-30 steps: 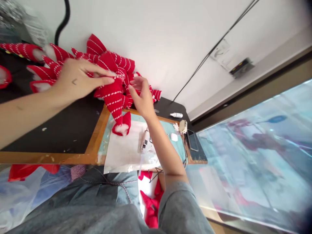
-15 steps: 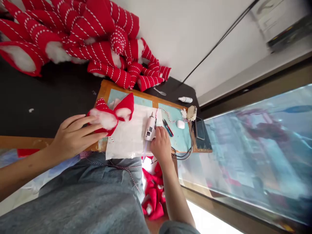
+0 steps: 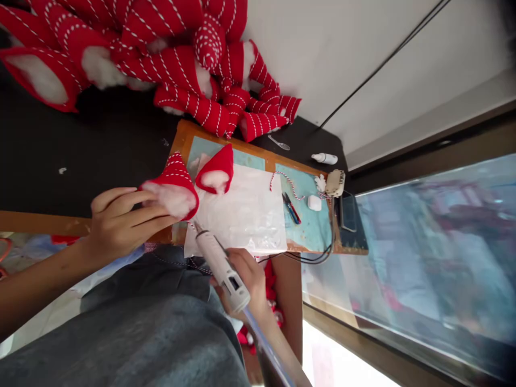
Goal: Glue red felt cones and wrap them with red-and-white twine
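Our left hand (image 3: 121,220) cups the stuffed red striped cap (image 3: 174,177) at the plastic sheet's (image 3: 242,209) edge, our right hand (image 3: 242,282) grips the hot glue gun (image 3: 217,263), its nozzle (image 3: 195,224) just beside the cap, so steadiness matters.

Board on desk, hat pile behind it, hands in front.

Plastic sheet (image 3: 242,209) on the board (image 3: 306,231), two stuffed hats (image 3: 173,188) at its left end, left hand (image 3: 121,217) touching the nearer hat. Right hand (image 3: 242,279) holds glue gun (image 3: 220,263) at the sheet's front edge. Small hand tool (image 3: 291,208) right of sheet. Glue bottle (image 3: 324,158) behind the board's right corner, phone (image 3: 347,212) right of board. Pile of hats (image 3: 161,70) behind board on desk (image 3: 92,150).
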A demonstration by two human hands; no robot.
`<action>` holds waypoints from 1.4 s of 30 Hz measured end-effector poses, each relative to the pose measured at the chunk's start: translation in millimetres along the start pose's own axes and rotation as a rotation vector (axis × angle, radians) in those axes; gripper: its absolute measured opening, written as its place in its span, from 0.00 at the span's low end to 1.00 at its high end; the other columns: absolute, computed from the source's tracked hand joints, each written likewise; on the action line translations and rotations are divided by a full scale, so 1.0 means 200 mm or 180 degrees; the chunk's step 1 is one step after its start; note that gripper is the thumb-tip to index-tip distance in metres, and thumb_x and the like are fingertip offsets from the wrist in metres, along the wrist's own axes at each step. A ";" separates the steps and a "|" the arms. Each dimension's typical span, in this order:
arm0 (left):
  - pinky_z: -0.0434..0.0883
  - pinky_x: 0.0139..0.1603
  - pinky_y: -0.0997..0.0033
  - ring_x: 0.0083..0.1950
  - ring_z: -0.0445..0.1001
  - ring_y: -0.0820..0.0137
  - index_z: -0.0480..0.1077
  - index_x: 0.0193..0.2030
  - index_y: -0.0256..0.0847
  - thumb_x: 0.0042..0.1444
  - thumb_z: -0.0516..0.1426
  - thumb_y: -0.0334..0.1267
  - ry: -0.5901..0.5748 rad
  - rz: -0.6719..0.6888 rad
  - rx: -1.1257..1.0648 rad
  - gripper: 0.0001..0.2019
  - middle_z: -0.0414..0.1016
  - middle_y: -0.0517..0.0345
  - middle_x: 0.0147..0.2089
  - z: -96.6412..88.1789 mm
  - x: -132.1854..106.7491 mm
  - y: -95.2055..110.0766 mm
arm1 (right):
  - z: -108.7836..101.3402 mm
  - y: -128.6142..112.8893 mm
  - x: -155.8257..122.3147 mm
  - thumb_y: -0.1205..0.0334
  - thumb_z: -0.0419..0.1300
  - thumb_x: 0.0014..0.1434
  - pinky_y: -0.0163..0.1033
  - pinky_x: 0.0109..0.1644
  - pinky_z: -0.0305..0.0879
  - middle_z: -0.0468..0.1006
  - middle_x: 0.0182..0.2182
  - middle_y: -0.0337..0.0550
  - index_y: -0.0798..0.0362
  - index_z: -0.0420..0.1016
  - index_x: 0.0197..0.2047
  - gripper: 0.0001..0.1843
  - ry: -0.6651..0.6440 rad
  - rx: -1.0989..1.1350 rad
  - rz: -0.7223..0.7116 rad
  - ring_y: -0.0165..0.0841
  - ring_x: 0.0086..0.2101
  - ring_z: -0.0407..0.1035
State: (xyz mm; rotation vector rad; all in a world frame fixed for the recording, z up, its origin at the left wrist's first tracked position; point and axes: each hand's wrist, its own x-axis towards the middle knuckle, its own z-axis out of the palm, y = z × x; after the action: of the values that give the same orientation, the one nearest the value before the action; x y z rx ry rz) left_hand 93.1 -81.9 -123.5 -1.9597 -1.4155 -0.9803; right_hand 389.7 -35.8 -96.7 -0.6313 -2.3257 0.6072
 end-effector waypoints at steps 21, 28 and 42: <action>0.70 0.45 0.62 0.43 0.79 0.64 0.78 0.60 0.43 0.68 0.67 0.28 -0.0233 0.0077 0.0145 0.16 0.86 0.66 0.35 0.00 -0.01 -0.02 | 0.09 0.00 0.13 0.53 0.57 0.68 0.39 0.30 0.56 0.70 0.26 0.39 0.48 0.66 0.31 0.14 -0.0423 -0.0038 0.0757 0.34 0.26 0.66; 0.70 0.44 0.63 0.41 0.79 0.65 0.78 0.56 0.45 0.69 0.68 0.32 -0.0224 0.0071 0.0170 0.12 0.86 0.67 0.35 0.00 0.02 -0.01 | 0.04 -0.02 0.10 0.51 0.58 0.68 0.38 0.28 0.52 0.69 0.25 0.38 0.48 0.67 0.30 0.16 -0.0356 -0.0104 0.0848 0.33 0.24 0.66; 0.69 0.48 0.62 0.39 0.77 0.66 0.78 0.50 0.48 0.70 0.68 0.39 -0.0201 -0.0191 0.0077 0.05 0.81 0.67 0.31 0.01 0.05 -0.02 | -0.27 0.54 0.33 0.73 0.55 0.66 0.54 0.49 0.75 0.78 0.44 0.60 0.58 0.74 0.49 0.11 -0.1047 -0.2455 0.0496 0.51 0.45 0.73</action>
State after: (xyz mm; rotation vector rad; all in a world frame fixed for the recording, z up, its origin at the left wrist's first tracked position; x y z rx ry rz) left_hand 91.9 -74.1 -116.1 -1.9567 -1.5219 -0.9306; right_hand 413.2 100.3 -90.7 -1.1290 -2.8301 -0.1776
